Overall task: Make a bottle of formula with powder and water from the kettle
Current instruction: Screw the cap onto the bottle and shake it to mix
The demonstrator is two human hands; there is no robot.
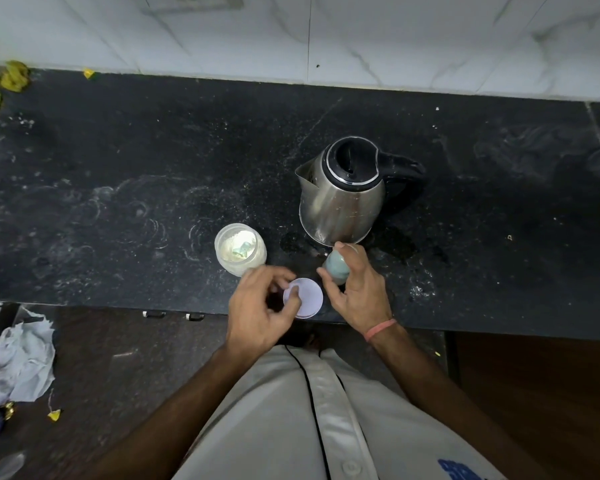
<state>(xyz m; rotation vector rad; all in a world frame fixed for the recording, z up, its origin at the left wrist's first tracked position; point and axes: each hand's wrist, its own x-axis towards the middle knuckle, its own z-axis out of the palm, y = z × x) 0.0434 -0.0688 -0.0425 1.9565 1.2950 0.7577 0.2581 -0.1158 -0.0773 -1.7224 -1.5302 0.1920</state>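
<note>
Head view, looking down on a dark stone counter (118, 188) that crosses the middle of the frame, with white marbled wall tiles (395, 39) along the top.

Right of centre stands a steel kettle (340, 199), lid closed, black handle pointing to the right and spout to the left. Below and left of it sits an open clear jar (240, 248) holding pale powder, with a small greenish scoop (242, 248) lying inside.

The baby bottle (336, 266) stands just below the kettle's base, near the counter's front edge. The right hand (357, 289) wraps it from the right side: the thumb lies against the bottle's lower left, the forefinger curls over its top toward the kettle, and the remaining fingers are hidden behind the bottle. The grip is closed around the bottle body.

The left hand (262, 306) is at lower centre, fingers loosely curled. Its thumb tip rests on the upper left of a round white lid (305, 297), which sits between the two hands; whether the other fingers grip the lid from beneath cannot be told.

A pink band (380, 330) circles the right wrist. Crumpled white paper (18, 365) lies on the floor at lower left.
</note>
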